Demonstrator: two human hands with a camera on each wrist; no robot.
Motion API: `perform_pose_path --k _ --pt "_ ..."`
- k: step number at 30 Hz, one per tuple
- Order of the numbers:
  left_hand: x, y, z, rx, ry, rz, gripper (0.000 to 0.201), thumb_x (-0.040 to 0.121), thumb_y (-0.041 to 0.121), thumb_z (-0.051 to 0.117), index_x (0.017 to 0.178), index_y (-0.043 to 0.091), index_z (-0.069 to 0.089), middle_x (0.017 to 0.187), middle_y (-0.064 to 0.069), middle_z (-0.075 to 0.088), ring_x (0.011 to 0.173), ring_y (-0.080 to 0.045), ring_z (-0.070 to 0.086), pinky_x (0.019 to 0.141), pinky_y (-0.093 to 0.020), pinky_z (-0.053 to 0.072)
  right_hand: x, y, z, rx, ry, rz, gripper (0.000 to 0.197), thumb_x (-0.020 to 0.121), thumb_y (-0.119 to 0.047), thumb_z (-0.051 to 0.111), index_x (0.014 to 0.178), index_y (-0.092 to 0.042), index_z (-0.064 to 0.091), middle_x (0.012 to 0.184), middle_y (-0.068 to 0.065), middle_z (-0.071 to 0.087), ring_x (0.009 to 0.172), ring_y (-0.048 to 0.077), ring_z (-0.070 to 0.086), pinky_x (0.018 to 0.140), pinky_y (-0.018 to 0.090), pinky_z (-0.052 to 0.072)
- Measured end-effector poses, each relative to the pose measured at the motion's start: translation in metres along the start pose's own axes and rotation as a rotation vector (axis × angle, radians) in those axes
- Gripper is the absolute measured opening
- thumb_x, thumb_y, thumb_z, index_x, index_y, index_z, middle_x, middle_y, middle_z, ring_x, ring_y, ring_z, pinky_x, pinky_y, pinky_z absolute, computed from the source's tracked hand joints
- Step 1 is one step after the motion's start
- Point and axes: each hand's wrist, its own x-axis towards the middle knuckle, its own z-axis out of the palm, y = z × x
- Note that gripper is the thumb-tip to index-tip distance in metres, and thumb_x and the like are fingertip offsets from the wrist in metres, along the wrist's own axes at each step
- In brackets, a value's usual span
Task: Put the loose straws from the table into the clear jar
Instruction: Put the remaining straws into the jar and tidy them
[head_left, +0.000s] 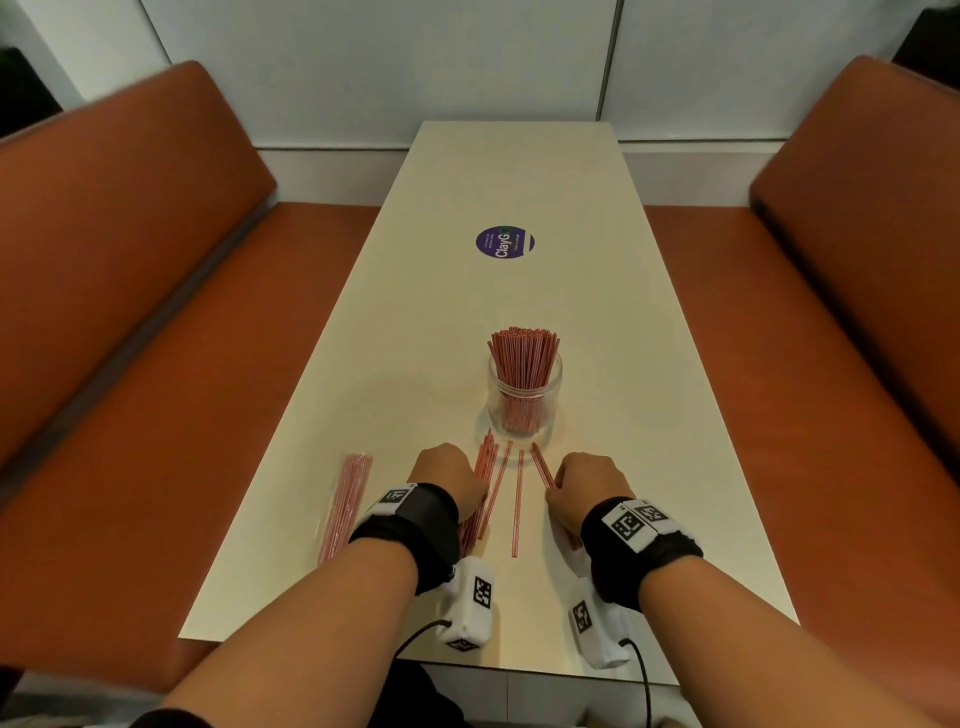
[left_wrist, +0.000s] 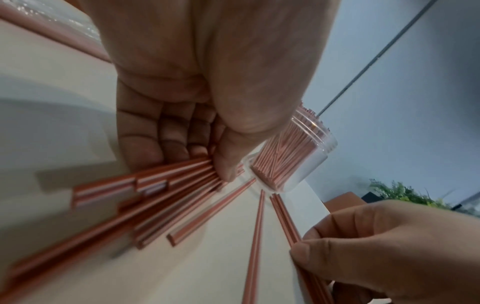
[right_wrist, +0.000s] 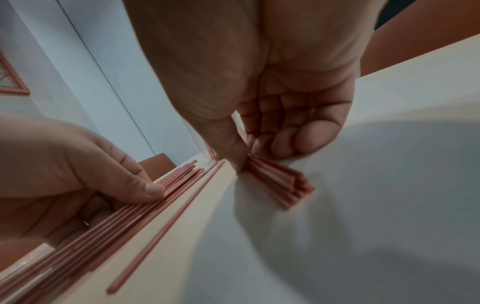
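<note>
A clear jar (head_left: 524, 395) packed with red straws stands upright on the table just beyond my hands. Loose red straws fan out on the tabletop in front of it. My left hand (head_left: 467, 493) curls round a bunch of straws (left_wrist: 166, 185), thumb pressing them against the fingers (left_wrist: 179, 148). My right hand (head_left: 561, 486) pinches a smaller bunch (right_wrist: 275, 181) between thumb and curled fingers (right_wrist: 288, 142), low on the table. Two single straws (head_left: 517, 499) lie untouched between the hands. Both held bunches still rest on the table.
A clear-wrapped pack of straws (head_left: 345, 506) lies left of my left hand. A round purple sticker (head_left: 505, 242) sits farther up the cream table (head_left: 623, 364). Orange benches (head_left: 156, 338) flank both long sides. The near table edge is just under my wrists.
</note>
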Motion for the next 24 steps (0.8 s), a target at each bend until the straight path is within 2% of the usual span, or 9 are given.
perform_pose_path --k 3,5,6,10,13,17,20,22,24 --pt "0.001 -0.003 -0.002 -0.057 -0.011 -0.005 0.031 0.086 0.033 0.064 0.087 0.003 0.07 0.09 -0.01 0.071 0.087 -0.027 0.067 0.076 -0.031 0.055 0.001 -0.002 -0.001 -0.016 -0.017 0.015 0.017 0.086 -0.014 0.05 0.093 -0.009 0.066 0.087 0.006 0.065 0.072 0.022 0.056 0.059 0.025 0.042" --pt "0.0 -0.006 -0.006 -0.125 -0.014 -0.004 0.032 0.088 0.033 0.063 0.075 0.005 0.066 0.081 -0.009 0.068 0.082 -0.026 0.065 0.073 -0.03 0.052 0.0 -0.004 -0.003 -0.027 -0.032 0.024 0.013 0.087 -0.012 0.049 0.085 -0.009 0.062 0.074 0.003 0.057 0.07 0.023 0.055 0.051 0.024 0.038" --pt "-0.001 -0.007 -0.008 -0.155 -0.005 0.004 0.032 0.09 0.033 0.061 0.07 0.007 0.062 0.076 -0.008 0.064 0.078 -0.025 0.061 0.071 -0.03 0.049 -0.001 -0.005 -0.004 -0.033 -0.041 0.027 0.012 0.087 -0.012 0.049 0.084 -0.01 0.06 0.074 0.003 0.057 0.07 0.023 0.054 0.051 0.024 0.038" --pt "-0.008 -0.009 -0.025 -0.318 0.046 0.076 0.028 0.094 0.031 0.055 0.078 0.009 0.06 0.079 -0.008 0.06 0.072 -0.023 0.056 0.076 -0.034 0.049 -0.002 -0.008 -0.007 -0.046 -0.069 0.027 0.021 0.089 -0.011 0.048 0.099 -0.005 0.065 0.099 0.01 0.066 0.074 0.023 0.053 0.064 0.027 0.042" --pt "-0.012 0.001 -0.052 -0.497 0.122 0.141 0.025 0.095 0.028 0.055 0.085 0.006 0.064 0.075 -0.005 0.06 0.069 -0.022 0.055 0.076 -0.038 0.051 0.001 -0.007 -0.006 -0.035 -0.082 0.027 0.022 0.089 -0.011 0.046 0.101 -0.005 0.064 0.099 0.011 0.065 0.075 0.023 0.053 0.064 0.027 0.042" --pt "-0.01 0.034 -0.095 -0.671 0.267 0.279 0.026 0.096 0.024 0.053 0.076 0.008 0.057 0.062 -0.003 0.052 0.058 -0.02 0.047 0.066 -0.036 0.048 0.003 -0.006 -0.007 -0.028 -0.114 0.029 0.021 0.09 -0.013 0.047 0.101 -0.006 0.064 0.1 0.01 0.066 0.074 0.023 0.053 0.061 0.026 0.041" --pt "0.006 0.06 -0.111 -0.715 0.38 0.341 0.023 0.096 0.023 0.053 0.083 0.005 0.06 0.063 -0.005 0.055 0.055 -0.019 0.049 0.06 -0.032 0.049 0.006 -0.005 -0.008 -0.028 -0.131 0.046 0.014 0.089 -0.016 0.049 0.079 -0.011 0.057 0.079 0.005 0.056 0.072 0.023 0.053 0.047 0.023 0.034" --pt "0.017 0.071 -0.11 -0.718 0.422 0.345 0.021 0.096 0.024 0.053 0.09 0.006 0.062 0.067 -0.005 0.058 0.058 -0.018 0.054 0.057 -0.029 0.052 0.009 -0.005 -0.007 -0.012 -0.138 0.065 0.024 0.088 -0.016 0.049 0.064 -0.013 0.046 0.069 0.002 0.051 0.068 0.022 0.052 0.045 0.022 0.031" --pt "0.029 0.076 -0.103 -0.684 0.453 0.336 0.021 0.095 0.027 0.054 0.087 0.009 0.061 0.068 -0.004 0.061 0.063 -0.022 0.059 0.066 -0.034 0.056 0.011 -0.004 -0.006 -0.007 -0.144 0.071 0.028 0.087 -0.015 0.049 0.061 -0.014 0.043 0.063 0.001 0.046 0.061 0.02 0.049 0.044 0.022 0.03"
